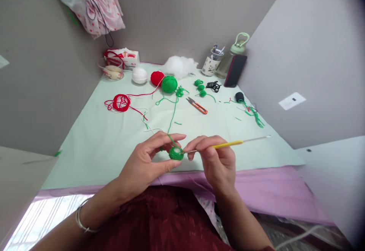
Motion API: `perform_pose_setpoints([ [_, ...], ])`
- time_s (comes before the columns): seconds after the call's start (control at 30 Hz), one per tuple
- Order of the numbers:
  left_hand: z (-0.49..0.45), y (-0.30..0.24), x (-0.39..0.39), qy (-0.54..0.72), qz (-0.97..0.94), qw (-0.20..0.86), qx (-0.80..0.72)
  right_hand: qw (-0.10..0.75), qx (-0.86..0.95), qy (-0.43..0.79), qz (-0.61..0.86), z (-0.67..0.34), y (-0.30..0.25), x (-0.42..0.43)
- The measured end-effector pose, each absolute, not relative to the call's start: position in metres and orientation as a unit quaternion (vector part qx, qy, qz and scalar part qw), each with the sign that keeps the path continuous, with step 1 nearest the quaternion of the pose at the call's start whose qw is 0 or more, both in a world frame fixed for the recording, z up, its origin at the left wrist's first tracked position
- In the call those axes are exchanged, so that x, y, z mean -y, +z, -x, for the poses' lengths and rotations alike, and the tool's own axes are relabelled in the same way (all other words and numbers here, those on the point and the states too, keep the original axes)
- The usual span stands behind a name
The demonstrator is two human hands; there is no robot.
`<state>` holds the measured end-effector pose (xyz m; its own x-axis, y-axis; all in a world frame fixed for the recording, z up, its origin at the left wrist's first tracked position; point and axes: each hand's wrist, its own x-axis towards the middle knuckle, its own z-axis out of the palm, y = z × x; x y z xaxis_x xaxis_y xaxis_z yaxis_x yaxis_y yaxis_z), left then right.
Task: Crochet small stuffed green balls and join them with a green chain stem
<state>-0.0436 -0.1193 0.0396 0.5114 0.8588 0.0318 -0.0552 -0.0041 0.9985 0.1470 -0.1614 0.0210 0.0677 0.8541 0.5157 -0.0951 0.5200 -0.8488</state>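
On the L, red yarn coil (121,102) lies on the pale cloth (85,144), white ball (139,75) behind it. Now L hand (146,154): thumb & fingers part-curled, pinching the green crochet piece (176,155) nr the cloth's front edge. Green ball (169,84) sits beyond, then orange snips (199,107). R hand (219,161), fingers closed, grips the yellow-handled hook (228,144), tip at the piece; blk phone (235,71) stands further R, up back.

Grey walls (182,19) border a cloth-covered table (97,140), a white socket plate (292,101) at right.
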Motion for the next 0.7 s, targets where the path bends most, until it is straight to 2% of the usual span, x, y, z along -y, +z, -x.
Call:
perform_pose_setpoints([
  [0.17,0.045,0.038,0.118,0.363,-0.607,0.627,-0.327,0.637,0.602,0.348,0.333,-0.149,0.022,0.163],
  [0.3,0.045,0.038,0.119,0.367,-0.609,0.622,-0.329,0.599,0.663,0.290,0.343,-0.153,0.027,0.165],
  [0.57,0.039,0.039,0.127,0.401,-0.586,0.602,-0.365,0.453,0.800,-0.059,0.389,-0.151,0.022,0.177],
  [0.7,0.034,0.034,0.137,0.414,-0.526,0.650,-0.359,0.453,0.775,-0.105,0.427,-0.147,0.010,0.183],
])
